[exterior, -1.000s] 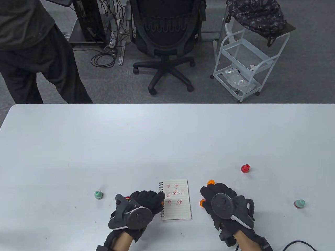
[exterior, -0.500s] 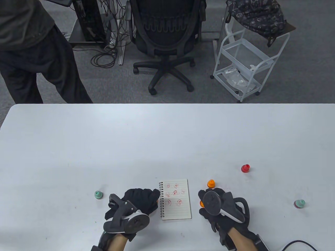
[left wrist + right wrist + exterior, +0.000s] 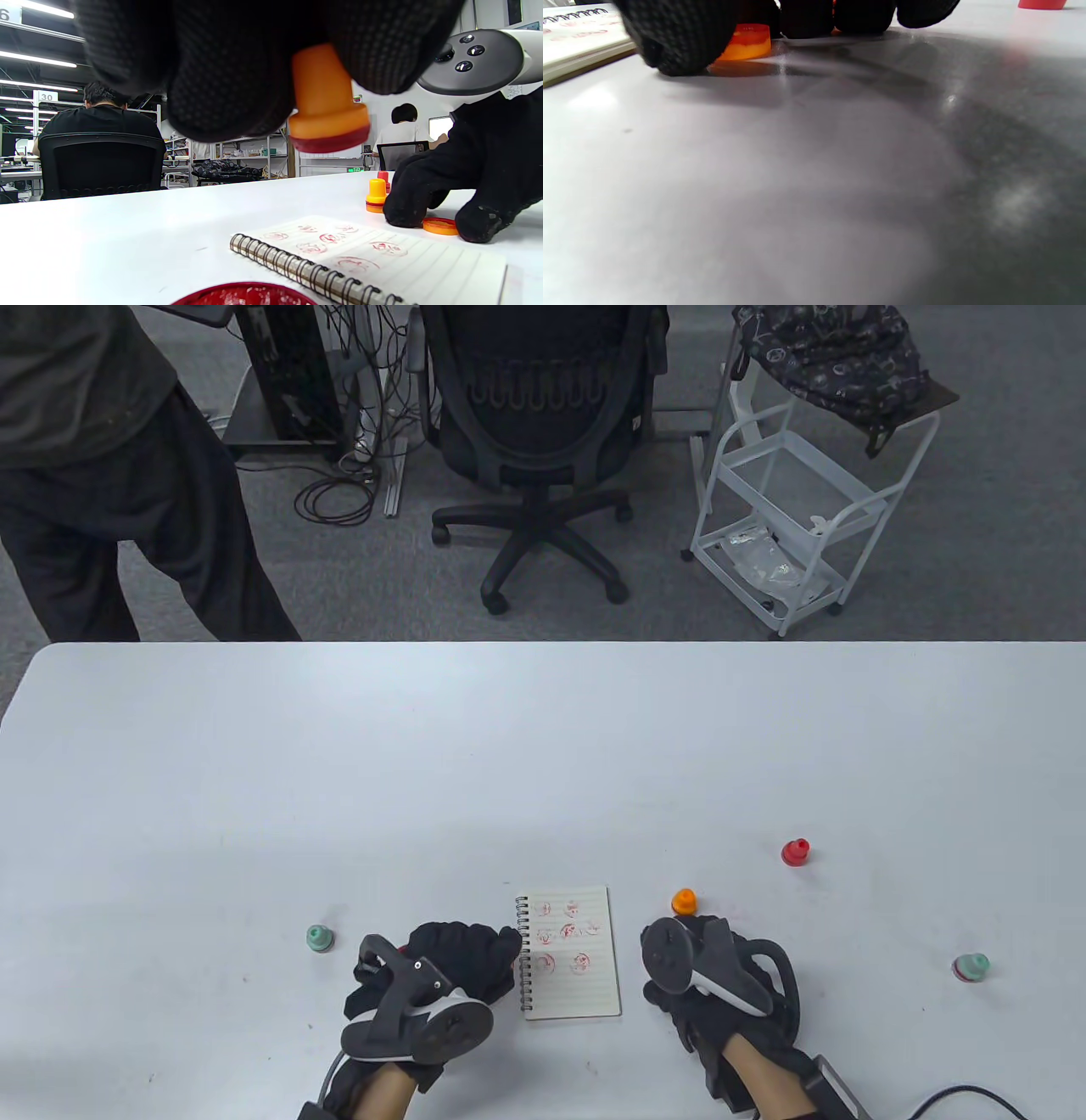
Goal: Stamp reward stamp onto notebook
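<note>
In the left wrist view we read "30" on a white sign [image 3: 46, 96] hanging at a shelf rack far left, and a "6" on another white sign [image 3: 9, 13] at the top left corner. The red stamped marks on the notebook [image 3: 382, 262] are too blurred to read

Counts: two gloved hands, left hand [image 3: 462, 963] and right hand [image 3: 721, 993]; one spiral notebook [image 3: 570, 954]; five stamps – orange held [image 3: 324, 106], orange standing [image 3: 684, 901], red [image 3: 796, 852], two green [image 3: 318, 937] [image 3: 970, 966]; one orange cap [image 3: 440, 225]; one red cap [image 3: 246, 295]
</note>
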The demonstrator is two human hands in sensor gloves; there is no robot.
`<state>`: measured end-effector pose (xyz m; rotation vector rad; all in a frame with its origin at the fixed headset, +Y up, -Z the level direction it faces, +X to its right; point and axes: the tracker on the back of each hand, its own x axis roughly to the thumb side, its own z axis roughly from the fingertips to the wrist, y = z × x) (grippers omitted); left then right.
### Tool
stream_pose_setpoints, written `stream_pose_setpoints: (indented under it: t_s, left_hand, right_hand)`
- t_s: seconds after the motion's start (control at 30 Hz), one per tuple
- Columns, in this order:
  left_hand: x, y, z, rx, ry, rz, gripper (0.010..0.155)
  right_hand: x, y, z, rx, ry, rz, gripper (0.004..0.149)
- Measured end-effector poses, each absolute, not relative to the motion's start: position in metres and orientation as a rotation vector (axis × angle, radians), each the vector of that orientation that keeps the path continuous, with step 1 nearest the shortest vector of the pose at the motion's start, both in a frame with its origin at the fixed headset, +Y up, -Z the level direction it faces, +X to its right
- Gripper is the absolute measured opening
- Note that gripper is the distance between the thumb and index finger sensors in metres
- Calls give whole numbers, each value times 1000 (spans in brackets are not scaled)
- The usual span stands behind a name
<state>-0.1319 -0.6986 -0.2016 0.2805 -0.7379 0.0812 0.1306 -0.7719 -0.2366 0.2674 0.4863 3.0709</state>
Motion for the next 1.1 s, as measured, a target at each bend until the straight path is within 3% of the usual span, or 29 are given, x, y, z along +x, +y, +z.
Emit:
stream_pose_setpoints:
  t_s: [0.57, 0.9, 1.03, 1.1]
  left_hand:
    - [-127, -700, -199, 273, -757, 112, 46]
    - [-122, -695, -194, 315, -764, 377, 47]
    - [-120, -693, -191, 341, -763, 494, 47]
    - [-119, -693, -190, 350, -762, 542, 47]
  right_hand:
    - [139, -753, -228, 317, 297, 2953, 57]
    - [133, -728, -215, 416, 120, 2659, 54]
    - [126, -719, -207, 470, 66, 2579, 58]
    - [123, -717, -203, 484, 58, 2536, 69]
